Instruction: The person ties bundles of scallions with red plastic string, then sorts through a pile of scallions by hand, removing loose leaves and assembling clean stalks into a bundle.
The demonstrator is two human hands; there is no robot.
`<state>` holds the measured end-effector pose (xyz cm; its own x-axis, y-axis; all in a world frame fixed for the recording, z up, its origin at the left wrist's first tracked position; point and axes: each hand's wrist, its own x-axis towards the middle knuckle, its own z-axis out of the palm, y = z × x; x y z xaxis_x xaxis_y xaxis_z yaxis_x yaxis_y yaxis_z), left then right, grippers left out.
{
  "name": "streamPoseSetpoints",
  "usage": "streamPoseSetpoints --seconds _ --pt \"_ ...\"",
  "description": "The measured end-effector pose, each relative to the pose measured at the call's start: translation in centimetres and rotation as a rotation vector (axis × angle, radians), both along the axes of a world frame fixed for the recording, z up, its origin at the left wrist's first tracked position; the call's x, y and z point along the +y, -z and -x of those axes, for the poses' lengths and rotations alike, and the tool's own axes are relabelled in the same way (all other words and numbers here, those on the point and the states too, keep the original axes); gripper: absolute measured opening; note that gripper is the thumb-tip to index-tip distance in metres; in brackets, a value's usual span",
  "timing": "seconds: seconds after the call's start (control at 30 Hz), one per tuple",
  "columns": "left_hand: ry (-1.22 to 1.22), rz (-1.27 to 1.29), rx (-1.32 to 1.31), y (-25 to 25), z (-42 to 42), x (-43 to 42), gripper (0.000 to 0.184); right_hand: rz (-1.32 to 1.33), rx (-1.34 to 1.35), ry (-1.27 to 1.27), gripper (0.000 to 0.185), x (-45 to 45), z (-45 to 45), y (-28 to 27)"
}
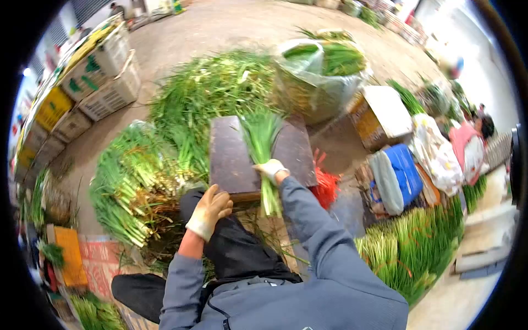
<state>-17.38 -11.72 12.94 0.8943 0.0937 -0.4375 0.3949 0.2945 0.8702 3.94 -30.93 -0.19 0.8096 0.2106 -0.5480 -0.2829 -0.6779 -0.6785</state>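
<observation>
My right hand (271, 169), in a pale glove, is closed around a bunch of scallions (261, 135). Its green leaves fan out over a dark flat-topped block (226, 157), while the pale stem ends hang past the near edge. Close to that edge, above my knee, my gloved left hand (210, 212) is empty with its fingers apart. A heap of loose scallions (132, 181) with pale stalks and brownish outer leaves lies to the left of the block. Red plastic strips (327, 184) hang at the block's right side.
Behind the block are a pile of green leaves (214, 91) and a large plastic-lined sack (308, 88). Neat bundles (412, 247) stand at right, near a blue bag (404, 173) and a cardboard box (382, 118). Stacked crates (110, 91) line the far left; a person (465, 143) sits at far right.
</observation>
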Motion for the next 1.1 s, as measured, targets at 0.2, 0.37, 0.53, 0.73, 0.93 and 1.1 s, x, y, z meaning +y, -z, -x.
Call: streamPoseSetpoints --seconds 0.2,0.37,0.53,0.73,0.93,1.1 --pt "0.262 0.227 0.264 10.3 -5.8 -7.7 0.054 -0.533 0.139 0.156 0.049 0.2 7.1 1.6" --pt "0.261 0.180 0.404 9.4 -4.2 -6.8 0.035 -0.211 -0.224 -0.002 0.055 -10.0 11.3 -1.3" --pt "0.029 0.276 0.277 10.3 -4.2 -4.7 0.042 0.219 -0.480 0.652 0.024 -25.3 11.4 14.0" --pt "-0.005 0.297 0.280 10.4 -3.4 -4.8 0.042 0.454 -0.682 0.497 0.026 -31.3 6.4 10.2" --pt "0.002 0.234 0.252 11.1 -2.9 -4.4 0.048 0.600 -0.495 0.063 0.023 -31.7 4.7 9.5" --pt "-0.006 0.249 0.275 11.1 -2.4 -4.2 0.045 0.683 -0.536 -0.064 0.022 -35.8 7.0 10.5"
